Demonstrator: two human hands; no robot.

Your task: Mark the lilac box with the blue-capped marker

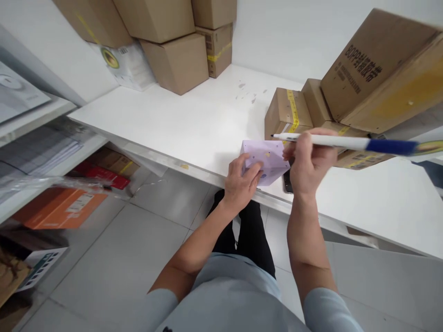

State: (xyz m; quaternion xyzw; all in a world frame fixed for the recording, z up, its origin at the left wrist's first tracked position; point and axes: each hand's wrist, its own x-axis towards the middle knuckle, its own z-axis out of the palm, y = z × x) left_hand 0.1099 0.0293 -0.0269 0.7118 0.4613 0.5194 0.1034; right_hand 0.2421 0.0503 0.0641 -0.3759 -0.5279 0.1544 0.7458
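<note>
A small lilac box [276, 162] with small printed marks lies near the front edge of the white table. My left hand [241, 180] grips its left side, with the thumb and fingers over the near face. Held in my right hand [309, 161] is a white marker pen [349, 142] with a blue rear part. Its dark tip points left, above the far side of the lilac box. Some right-hand fingers are near the box's right edge; whether they touch it I cannot tell. A dark phone [288, 181] lies partly hidden beside my right hand.
Brown cartons [178, 60] are stacked at the back left of the white table [155, 120]. More cartons [377, 69] with yellow tape rise on the right, close behind my right hand. Shelving at left holds papers [41, 154] and an orange box [62, 210].
</note>
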